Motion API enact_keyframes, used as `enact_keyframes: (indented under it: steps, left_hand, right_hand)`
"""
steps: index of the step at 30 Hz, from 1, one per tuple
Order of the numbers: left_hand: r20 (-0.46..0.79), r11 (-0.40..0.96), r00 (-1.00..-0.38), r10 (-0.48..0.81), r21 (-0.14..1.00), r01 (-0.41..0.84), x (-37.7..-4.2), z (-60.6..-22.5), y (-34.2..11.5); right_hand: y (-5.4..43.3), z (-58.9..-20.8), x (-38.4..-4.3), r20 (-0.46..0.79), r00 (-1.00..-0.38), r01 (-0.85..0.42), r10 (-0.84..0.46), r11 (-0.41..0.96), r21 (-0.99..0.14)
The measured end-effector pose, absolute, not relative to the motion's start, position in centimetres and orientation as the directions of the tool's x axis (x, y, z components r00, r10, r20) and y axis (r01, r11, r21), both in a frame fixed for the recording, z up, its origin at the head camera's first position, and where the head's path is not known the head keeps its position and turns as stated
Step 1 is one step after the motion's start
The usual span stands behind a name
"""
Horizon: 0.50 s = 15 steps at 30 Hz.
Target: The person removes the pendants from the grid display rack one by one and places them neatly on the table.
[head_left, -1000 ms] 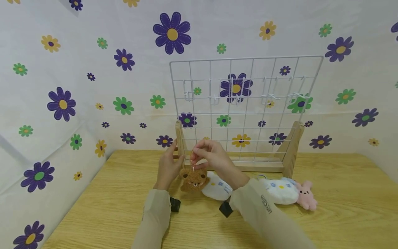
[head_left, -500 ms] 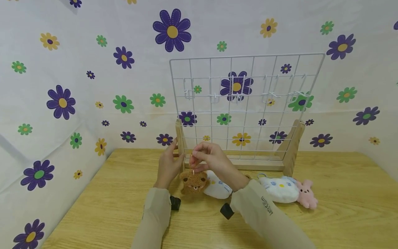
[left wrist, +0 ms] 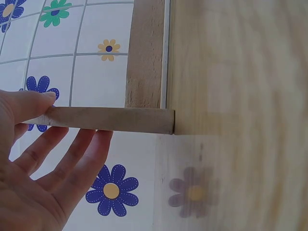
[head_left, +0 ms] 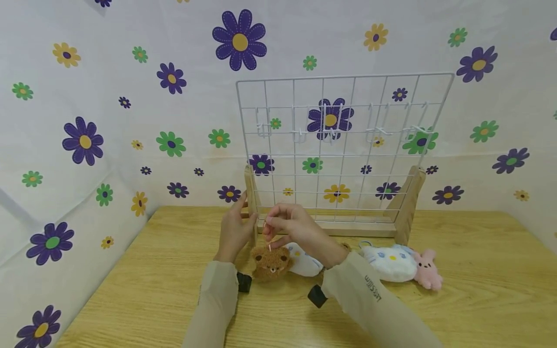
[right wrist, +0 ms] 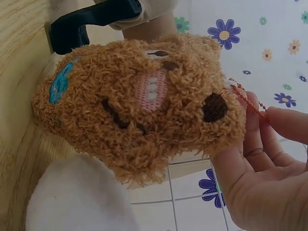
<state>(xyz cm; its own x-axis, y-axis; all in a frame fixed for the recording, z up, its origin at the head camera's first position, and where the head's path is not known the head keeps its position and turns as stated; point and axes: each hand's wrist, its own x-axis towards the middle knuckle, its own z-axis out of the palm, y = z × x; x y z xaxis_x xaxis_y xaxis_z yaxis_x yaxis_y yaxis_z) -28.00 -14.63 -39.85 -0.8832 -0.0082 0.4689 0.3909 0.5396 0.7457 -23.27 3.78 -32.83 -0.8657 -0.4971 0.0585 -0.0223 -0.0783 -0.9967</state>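
Observation:
A fuzzy brown bear plush keychain [head_left: 271,263] hangs upright just above or on the table; I cannot tell which. In the right wrist view the bear plush [right wrist: 144,103] shows a pink stitched mouth and a blue patch. My right hand [head_left: 296,227] pinches its thin red bead chain [right wrist: 248,101] between thumb and fingers. With thumb on one side and fingers on the other, my left hand [head_left: 235,232] grips the left wooden leg [left wrist: 110,119] of a display stand. A white wire grid [head_left: 323,154] rises from that stand.
Several white hooks [head_left: 330,134] hang on the grid's upper part. Behind the bear lies a white cat-face plush [head_left: 306,261]. Farther right, another white plush [head_left: 387,263] touches a pink plush [head_left: 428,270]. The wooden table [head_left: 143,290] meets a flower-print cloth backdrop [head_left: 196,106].
My right hand has come down slightly, lowering the bear plush a little. The left hand keeps its hold on the stand's leg. The head view has shifted slightly.

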Motion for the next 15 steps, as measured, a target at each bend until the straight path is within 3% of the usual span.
enact_keyframes:
  steps: [15]
  left_hand:
    - [0.446, 0.514, -0.895, -0.005, 0.769, 0.38, -27.8, -39.6, -14.7]
  right_hand:
    - [2.3, -32.3, -24.8, 0.055, -0.906, -0.056, -0.421, -0.012, -0.998]
